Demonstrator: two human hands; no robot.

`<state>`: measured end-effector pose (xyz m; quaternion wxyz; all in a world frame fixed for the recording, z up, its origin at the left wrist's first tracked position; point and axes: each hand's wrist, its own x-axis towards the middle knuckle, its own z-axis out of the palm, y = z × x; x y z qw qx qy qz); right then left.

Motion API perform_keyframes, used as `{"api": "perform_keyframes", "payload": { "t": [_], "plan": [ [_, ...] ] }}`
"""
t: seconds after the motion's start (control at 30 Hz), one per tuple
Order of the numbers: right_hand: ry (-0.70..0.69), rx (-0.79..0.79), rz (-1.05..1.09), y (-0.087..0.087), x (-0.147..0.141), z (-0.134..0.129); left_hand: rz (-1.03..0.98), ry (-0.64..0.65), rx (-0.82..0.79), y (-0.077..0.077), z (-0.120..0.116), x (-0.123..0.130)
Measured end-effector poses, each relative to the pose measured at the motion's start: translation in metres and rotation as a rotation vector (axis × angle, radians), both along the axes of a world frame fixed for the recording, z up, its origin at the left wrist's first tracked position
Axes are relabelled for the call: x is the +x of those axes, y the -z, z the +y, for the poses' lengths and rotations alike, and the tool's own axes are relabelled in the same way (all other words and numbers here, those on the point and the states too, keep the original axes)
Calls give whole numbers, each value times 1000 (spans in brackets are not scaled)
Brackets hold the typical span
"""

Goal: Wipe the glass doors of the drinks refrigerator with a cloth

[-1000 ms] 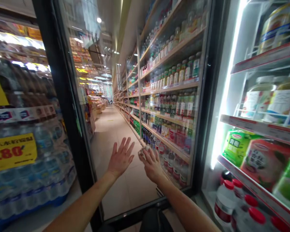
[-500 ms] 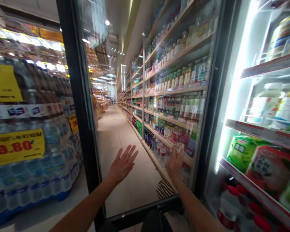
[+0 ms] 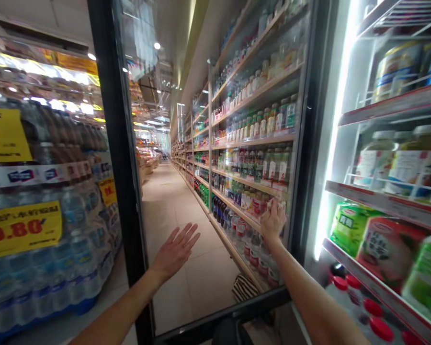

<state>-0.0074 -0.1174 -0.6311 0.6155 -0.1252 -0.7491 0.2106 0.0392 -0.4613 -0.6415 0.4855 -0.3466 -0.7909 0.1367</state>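
Observation:
A glass cooler door (image 3: 165, 206) with a black frame stands open in front of me. My left hand (image 3: 174, 254) is flat against or just before the pane, its fingers stretched out and holding nothing. Farther right, my right hand (image 3: 272, 224) is closed around a crumpled whitish cloth (image 3: 280, 205), pressed at the pane near the door's right frame (image 3: 309, 143). Most of the cloth is hidden by the fingers. Through the glass show an aisle and long shelves of bottles (image 3: 262, 120).
On the right, a lit cooler holds bottles (image 3: 373, 158), green and red packs (image 3: 388, 244) and red-capped bottles (image 3: 373, 311) on shelves. Stacked water bottles (image 3: 50, 268) with yellow price signs (image 3: 25, 227) stand at the left. A striped item (image 3: 244, 288) shows low behind the glass.
My right hand has moved up and to the right across the glass with the cloth. The left hand stays nearly in place. The view has shifted slightly to the right.

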Motion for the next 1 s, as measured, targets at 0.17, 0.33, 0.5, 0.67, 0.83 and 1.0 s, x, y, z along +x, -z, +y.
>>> {"api": "perform_keyframes", "payload": {
  "t": [0.17,0.33,0.5,0.67,0.83,1.0],
  "plan": [
    [-131,328,12,-30,5,-64,42,29,10,-2,2,4],
    [-226,670,25,-33,7,-88,49,35,46,-34,-3,6],
    [-59,196,61,-55,-9,-10,90,-79,314,-95,-9,2],
    [-51,-94,107,-88,-18,9,87,-96,375,-112,-9,1],
    [-156,385,109,-90,-4,-69,87,-90,388,-105,-8,-2],
    [-262,782,14,-87,5,-75,107,-85,388,-105,-10,-3]
  ]
}}
